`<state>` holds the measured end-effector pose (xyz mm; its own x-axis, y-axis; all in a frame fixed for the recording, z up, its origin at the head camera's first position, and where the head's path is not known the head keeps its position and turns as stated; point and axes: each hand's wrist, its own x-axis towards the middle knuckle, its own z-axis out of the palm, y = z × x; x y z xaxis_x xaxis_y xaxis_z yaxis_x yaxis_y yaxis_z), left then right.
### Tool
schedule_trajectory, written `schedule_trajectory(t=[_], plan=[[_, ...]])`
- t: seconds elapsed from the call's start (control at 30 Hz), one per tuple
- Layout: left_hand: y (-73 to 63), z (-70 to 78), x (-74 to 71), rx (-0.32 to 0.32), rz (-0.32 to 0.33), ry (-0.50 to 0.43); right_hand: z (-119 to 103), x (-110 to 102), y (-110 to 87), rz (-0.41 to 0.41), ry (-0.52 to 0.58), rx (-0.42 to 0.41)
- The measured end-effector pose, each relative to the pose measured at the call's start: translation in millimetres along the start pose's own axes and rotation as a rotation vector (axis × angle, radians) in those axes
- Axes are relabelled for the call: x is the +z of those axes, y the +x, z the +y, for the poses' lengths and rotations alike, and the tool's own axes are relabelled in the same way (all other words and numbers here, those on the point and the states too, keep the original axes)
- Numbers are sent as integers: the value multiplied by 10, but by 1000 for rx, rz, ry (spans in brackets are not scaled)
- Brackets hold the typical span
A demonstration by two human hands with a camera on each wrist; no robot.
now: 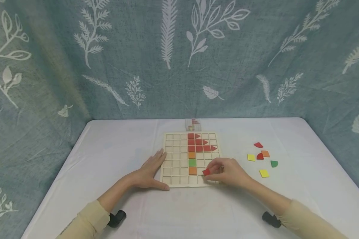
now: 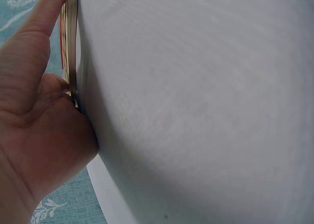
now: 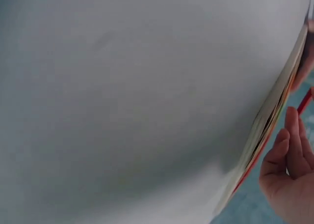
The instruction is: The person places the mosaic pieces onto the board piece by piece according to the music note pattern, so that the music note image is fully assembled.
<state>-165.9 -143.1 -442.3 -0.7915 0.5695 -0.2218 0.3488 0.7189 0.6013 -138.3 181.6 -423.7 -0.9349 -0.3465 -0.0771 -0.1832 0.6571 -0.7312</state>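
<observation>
A pale gridded board (image 1: 176, 161) lies on the white table. Set in its upper part are red squares and triangles (image 1: 198, 148) in three rows; below them runs a column of an orange square (image 1: 191, 155), a green square (image 1: 192, 162) and another orange square (image 1: 192, 171). My left hand (image 1: 148, 172) rests along the board's left edge, fingers extended and thumb at the near corner. Between thumb and fingers, my right hand (image 1: 228, 172) pinches a red square tile (image 1: 206, 172) over the lower right cells. In the right wrist view this tile (image 3: 305, 101) shows edge-on.
Right of the board lie loose tiles: two yellow squares (image 1: 264, 173), two red quarter-circles (image 1: 258, 145), an orange square (image 1: 266, 153) and a green quarter-circle (image 1: 274, 164). A small pattern card (image 1: 196, 127) sits behind the board. Leaf-patterned cloth (image 1: 179, 89) hangs beyond the table's back edge.
</observation>
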Motion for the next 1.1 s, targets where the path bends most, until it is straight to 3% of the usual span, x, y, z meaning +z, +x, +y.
schedule_trajectory(t=[0.2, 0.37, 0.57, 0.9, 1.0, 1.1], plan=[[14, 12, 3, 2, -2, -3, -144, 193, 143, -56, -167, -189], [13, 27, -1, 2, -1, -4, -207, 259, 172, -37, -255, -252], [3, 25, -7, 10, 1, -8, -206, 293, 187, -50, -234, -266], [0, 11, -2, 6, 5, 0, -190, 284, 192, -51, -171, -378], [-3, 10, -2, 5, 5, -4, -189, 273, 188, -61, -144, -362], [-9, 5, 1, 3, 3, -7, -177, 246, 174, -72, -76, -281]])
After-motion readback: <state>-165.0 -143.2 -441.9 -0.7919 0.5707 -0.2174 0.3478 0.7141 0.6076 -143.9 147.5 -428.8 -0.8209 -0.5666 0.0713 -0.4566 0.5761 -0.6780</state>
